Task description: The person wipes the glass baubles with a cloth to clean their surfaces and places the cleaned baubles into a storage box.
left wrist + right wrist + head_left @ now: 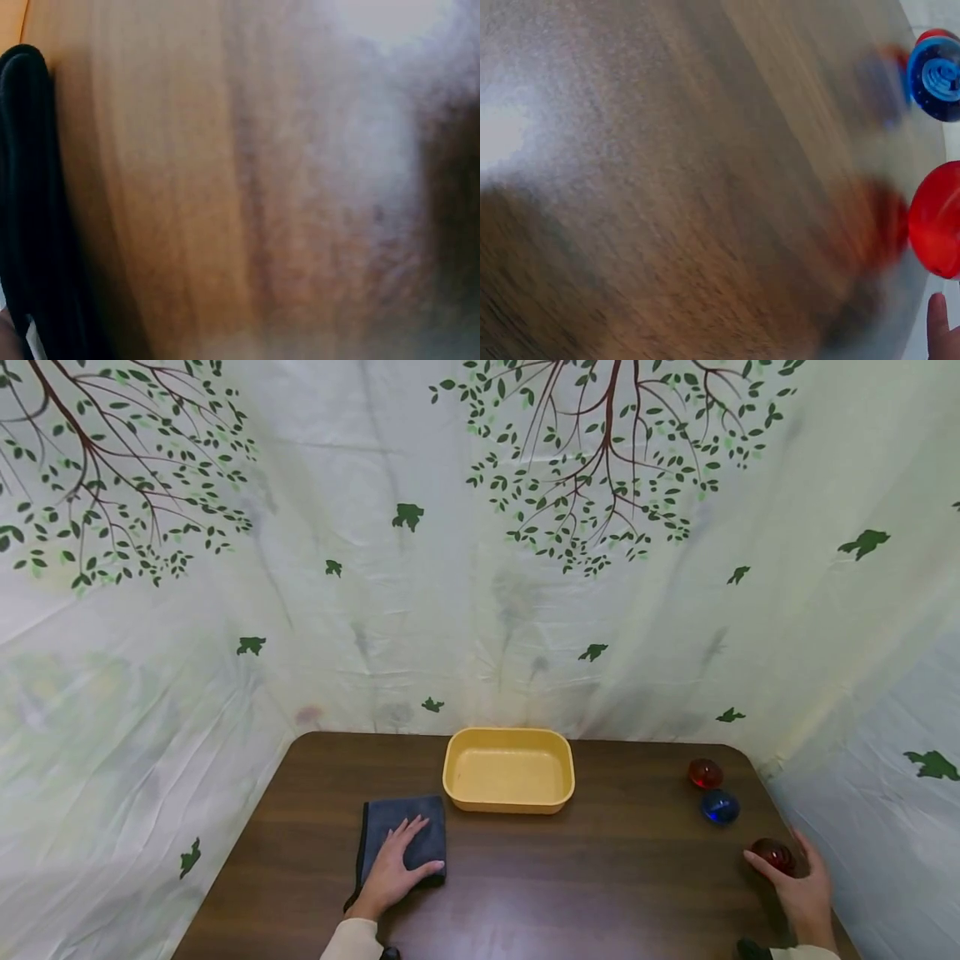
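Observation:
My left hand (396,868) rests on a folded dark grey-blue cloth (382,817) with black edging, its fingers extended and thumb out to the side. The cloth's folded edge (30,187) shows dark at the left of the left wrist view. At the table's right side my right hand (804,889) is spread around a glossy dark red ball (774,855), thumb on its left and fingers on its right. In the right wrist view a fingertip (937,309) stands slightly apart from the red ball (937,219).
A yellow rectangular tub (508,807) stands at the back middle of the brown wooden table (570,877). Beyond the right hand lie a glossy blue ball (720,807) and another red ball (705,773). A leaf-printed curtain (487,635) hangs behind the table.

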`<action>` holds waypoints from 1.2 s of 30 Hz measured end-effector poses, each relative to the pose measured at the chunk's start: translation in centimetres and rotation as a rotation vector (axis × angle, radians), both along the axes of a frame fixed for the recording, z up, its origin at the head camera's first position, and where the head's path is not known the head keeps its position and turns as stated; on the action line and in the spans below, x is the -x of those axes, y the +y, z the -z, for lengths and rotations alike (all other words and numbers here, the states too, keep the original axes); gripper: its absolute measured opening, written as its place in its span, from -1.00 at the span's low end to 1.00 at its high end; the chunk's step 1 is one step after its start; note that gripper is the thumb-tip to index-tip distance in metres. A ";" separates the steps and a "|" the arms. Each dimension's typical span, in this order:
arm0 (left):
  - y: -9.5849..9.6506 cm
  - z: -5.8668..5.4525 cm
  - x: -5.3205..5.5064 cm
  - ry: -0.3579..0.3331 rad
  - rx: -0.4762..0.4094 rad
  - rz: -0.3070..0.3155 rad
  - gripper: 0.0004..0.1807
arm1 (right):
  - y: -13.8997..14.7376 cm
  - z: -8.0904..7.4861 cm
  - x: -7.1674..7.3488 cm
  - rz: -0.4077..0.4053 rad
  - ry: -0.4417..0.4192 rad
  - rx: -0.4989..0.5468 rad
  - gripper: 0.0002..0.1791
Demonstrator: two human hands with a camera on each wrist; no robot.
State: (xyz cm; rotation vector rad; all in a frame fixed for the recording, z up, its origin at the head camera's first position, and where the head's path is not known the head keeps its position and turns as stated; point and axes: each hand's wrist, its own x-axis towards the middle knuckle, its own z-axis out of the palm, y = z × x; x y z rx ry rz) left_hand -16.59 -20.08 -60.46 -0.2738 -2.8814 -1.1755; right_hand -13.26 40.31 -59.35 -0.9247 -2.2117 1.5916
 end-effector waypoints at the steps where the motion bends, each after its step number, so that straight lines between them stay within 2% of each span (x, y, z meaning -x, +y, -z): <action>1: 0.0 0.1 -0.1 -0.017 -0.004 -0.008 -0.13 | 0.0 0.1 0.0 0.009 0.000 0.012 0.10; 4: 0.0 0.4 -0.3 -0.048 0.001 -0.018 -0.10 | 0.0 0.5 -0.1 0.030 -0.005 0.032 0.09; 7: -0.1 0.8 -0.5 -0.049 0.001 -0.020 -0.07 | -0.1 0.8 0.1 0.041 -0.004 0.026 0.09; 15: -0.3 1.3 -0.4 0.045 0.023 0.020 -0.01 | -0.5 1.6 0.2 0.087 0.002 0.059 0.09; 23: -0.3 1.9 -0.5 0.057 0.040 -0.038 0.01 | -0.4 2.1 0.2 0.112 0.001 0.045 0.02; 36: 0.2 2.1 -0.4 0.033 0.018 -0.075 -0.11 | -0.4 2.4 0.1 0.142 0.019 0.034 -0.11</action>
